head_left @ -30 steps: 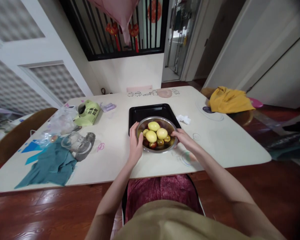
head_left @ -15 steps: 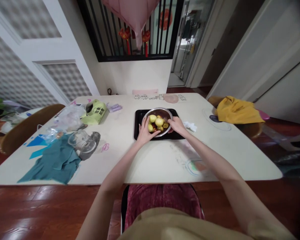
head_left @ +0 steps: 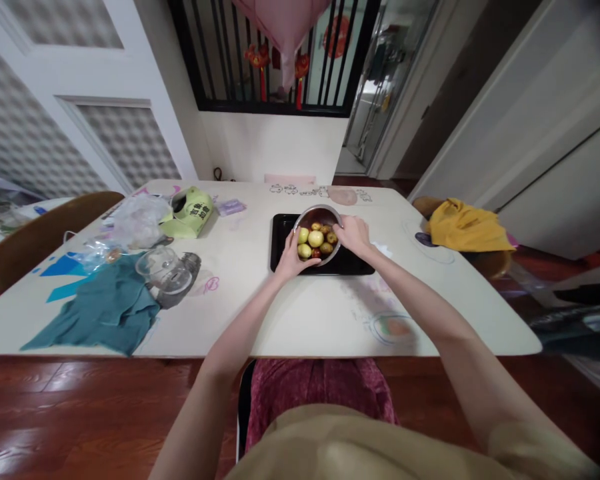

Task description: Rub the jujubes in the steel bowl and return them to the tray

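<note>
A metal bowl (head_left: 318,215) is gripped by both my hands above a black tray (head_left: 357,267), its mouth tilted toward me. Inside lie several round fruits (head_left: 316,239), some yellow-green and some mottled reddish-brown, perhaps jujubes. My left hand (head_left: 291,260) is closed on the bowl's left side, its thumb along the near rim. On the right rim, my right hand (head_left: 353,235) holds on with its fingers bent. The bowl hides part of the tray, and I cannot tell whether its base touches it.
A white tissue (head_left: 381,250) lies right of the tray. To the left are a teal cloth (head_left: 105,303), a clear plastic cup (head_left: 164,270), plastic bags (head_left: 143,220), a green paper container (head_left: 193,212) and a purple packet (head_left: 231,207). Yellow fabric (head_left: 467,225) drapes a chair at right.
Both hands have lifted and tilted the bowl, so more of its inside faces me. The fruits have shifted within it. My head view has moved slightly.
</note>
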Motion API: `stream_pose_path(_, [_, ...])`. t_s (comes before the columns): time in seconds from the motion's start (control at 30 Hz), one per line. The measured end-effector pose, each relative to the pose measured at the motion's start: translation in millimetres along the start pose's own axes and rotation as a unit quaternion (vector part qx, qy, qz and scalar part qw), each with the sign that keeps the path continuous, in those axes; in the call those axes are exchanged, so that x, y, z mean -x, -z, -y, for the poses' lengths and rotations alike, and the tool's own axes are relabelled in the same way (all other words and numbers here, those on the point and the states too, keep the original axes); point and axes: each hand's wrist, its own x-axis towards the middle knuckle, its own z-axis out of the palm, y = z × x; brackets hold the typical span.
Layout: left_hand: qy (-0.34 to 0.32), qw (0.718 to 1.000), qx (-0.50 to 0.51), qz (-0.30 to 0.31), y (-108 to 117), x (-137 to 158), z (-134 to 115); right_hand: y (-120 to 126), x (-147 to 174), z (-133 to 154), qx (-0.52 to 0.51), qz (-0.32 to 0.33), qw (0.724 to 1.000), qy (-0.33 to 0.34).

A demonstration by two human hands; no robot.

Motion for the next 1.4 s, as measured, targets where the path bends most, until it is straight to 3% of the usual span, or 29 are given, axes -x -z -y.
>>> stream_pose_path(0.47, [0.04, 0.998, -0.004, -0.054, 0.5, -4.1, 8.3, 17.4, -5.9, 5.1, 0.026, -0.011, 1.0, 0.006])
stream_pose_path(1.13, [0.004, 0.995, -0.097, 0.02, 0.4, -0.3, 6.2, 38.0, -1.5, -9.4, 0.086, -0.009, 0.996, 0.006])
stream_pose_path(1.4, [0.0, 0.997, -0.073, 0.028, 2.4, 0.2, 3.2, 48.6, 8.5, -23.0, 0.097, -0.029, 0.995, 0.001])
